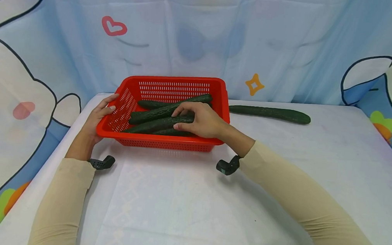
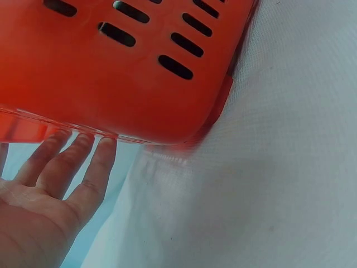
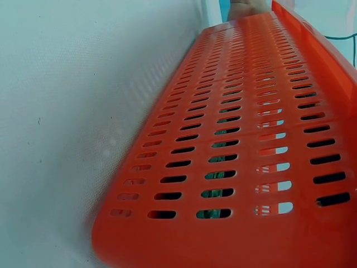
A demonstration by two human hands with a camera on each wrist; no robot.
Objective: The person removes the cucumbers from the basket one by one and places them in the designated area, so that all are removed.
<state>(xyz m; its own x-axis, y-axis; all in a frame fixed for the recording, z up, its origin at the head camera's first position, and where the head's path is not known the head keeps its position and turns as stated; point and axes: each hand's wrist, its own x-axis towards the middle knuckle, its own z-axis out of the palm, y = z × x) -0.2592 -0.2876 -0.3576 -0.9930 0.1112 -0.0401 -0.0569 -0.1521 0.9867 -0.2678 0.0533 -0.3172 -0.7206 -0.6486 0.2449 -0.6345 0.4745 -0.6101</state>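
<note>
A red plastic basket (image 1: 135, 137) with slotted walls stands toward the back of the table and holds several dark green cucumbers (image 1: 153, 113). Inside it, my right hand (image 1: 203, 119) grips one cucumber (image 1: 143, 127), thumb on the near side and fingers over the far side. That cucumber's right part is hidden beneath the hand. At the basket's left end is my left hand (image 1: 96, 119), its fairly straight fingers (image 2: 96, 167) touching the outside below the rim. In the right wrist view, the long slotted wall (image 3: 228, 111) hides the right hand; bits of green show through the slots.
Another cucumber (image 1: 270, 114) lies on the white-covered table (image 1: 188, 207), right of the basket along the back edge. A light blue curtain (image 1: 203, 41) with cartoon prints hangs behind and at both sides.
</note>
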